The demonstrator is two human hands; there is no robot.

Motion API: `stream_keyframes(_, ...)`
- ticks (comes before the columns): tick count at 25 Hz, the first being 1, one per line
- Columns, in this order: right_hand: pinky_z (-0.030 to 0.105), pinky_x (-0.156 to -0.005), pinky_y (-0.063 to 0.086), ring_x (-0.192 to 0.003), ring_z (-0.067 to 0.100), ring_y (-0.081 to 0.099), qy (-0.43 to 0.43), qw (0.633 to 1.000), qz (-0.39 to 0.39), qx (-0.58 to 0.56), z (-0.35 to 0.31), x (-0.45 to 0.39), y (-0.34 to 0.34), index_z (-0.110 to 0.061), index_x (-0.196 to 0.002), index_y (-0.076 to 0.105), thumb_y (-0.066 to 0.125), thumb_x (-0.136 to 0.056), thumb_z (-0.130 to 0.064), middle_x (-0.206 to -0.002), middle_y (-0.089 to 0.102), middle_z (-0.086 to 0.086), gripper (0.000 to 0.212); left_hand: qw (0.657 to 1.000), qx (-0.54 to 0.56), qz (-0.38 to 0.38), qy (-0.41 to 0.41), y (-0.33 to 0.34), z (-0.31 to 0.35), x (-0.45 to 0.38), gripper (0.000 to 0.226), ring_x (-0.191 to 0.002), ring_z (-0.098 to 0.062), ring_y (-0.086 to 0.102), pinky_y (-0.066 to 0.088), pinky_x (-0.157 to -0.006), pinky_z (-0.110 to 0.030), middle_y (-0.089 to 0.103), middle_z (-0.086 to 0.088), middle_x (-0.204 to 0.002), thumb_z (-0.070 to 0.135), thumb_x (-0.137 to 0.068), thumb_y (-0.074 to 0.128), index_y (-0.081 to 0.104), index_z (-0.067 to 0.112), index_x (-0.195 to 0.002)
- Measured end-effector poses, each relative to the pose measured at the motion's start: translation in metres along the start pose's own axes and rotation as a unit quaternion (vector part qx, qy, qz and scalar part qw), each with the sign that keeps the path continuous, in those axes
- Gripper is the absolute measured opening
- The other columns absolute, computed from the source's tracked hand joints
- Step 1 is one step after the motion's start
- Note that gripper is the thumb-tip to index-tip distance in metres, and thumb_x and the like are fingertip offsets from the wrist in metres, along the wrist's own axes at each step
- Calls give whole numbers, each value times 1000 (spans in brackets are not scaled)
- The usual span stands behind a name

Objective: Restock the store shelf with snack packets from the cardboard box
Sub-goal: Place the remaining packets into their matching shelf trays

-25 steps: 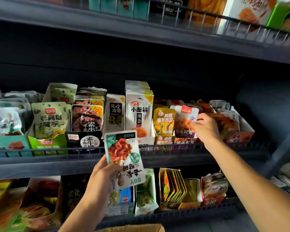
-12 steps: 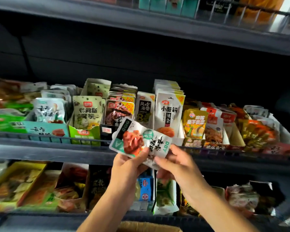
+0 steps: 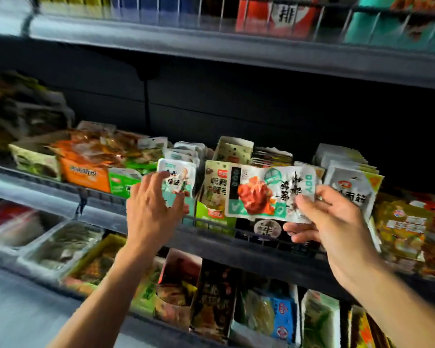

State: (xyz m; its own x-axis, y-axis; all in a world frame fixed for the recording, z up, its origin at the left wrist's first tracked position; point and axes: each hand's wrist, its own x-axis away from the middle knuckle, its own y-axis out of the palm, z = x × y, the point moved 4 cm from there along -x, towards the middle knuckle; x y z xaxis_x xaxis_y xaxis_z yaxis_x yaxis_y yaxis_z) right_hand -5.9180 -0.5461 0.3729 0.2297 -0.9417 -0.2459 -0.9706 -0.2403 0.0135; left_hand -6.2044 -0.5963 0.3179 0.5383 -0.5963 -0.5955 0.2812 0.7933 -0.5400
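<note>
My right hand pinches a white-and-teal snack packet by its right end, thumb on front, fingers curled behind; packet sideways, center-right of frame, in front of the middle shelf. My left hand, center frame, fingers spread and straight, touches the front white packet in a standing row on that shelf. Frame edges blurred.

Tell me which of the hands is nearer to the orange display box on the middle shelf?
Left. The left hand is just right of the orange display box; the right hand, holding a snack packet, is far right.
</note>
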Motion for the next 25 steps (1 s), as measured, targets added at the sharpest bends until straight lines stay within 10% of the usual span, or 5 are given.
stream_keyframes(5,33,-52,56,-59,14,69,-213,954,-58,204,-14,-54,102,-20,-91,66,60,-98,-16,-82,72,-2,10,990,77,-70,-94,22,-52,-1,74,-129,-26,44,38,-106,-42,45,-3,-142,45,-86,72,38,20,-147)
stream_keyframes(8,22,-51,49,-50,4,58,-387,835,-84,382,-13,-77,158,-20,-98,73,64,-95,-17,-69,70,-3,10,991,97,-40,-86,19,-56,-4,48,-114,-23,53,36,-86,-32,51,4,-127,33,-90,68,50,21,-133)
stream_keyframes(14,22,-76,48,-79,14,68,-376,738,-201,522,-27,-94,208,-20,-112,73,66,-94,-17,-97,76,-1,20,979,156,-62,-112,10,-56,1,58,-128,-23,49,34,-91,-29,50,-4,-145,34,-95,61,34,23,-145)
stream_keyframes(21,28,-66,48,-71,15,65,-133,812,-295,486,16,-97,209,-19,-110,70,62,-96,-22,-98,69,-3,17,982,144,-67,-101,7,-57,0,39,-118,-18,54,37,-86,-29,55,2,-136,34,-100,52,45,26,-137)
stream_keyframes(25,25,-77,52,-95,12,63,-195,880,-82,425,14,-89,202,-24,-121,63,64,-91,-20,-120,66,-6,30,978,152,-92,-113,7,-63,-2,59,-135,-22,44,37,-100,-36,46,-4,-150,35,-97,59,31,30,-148)
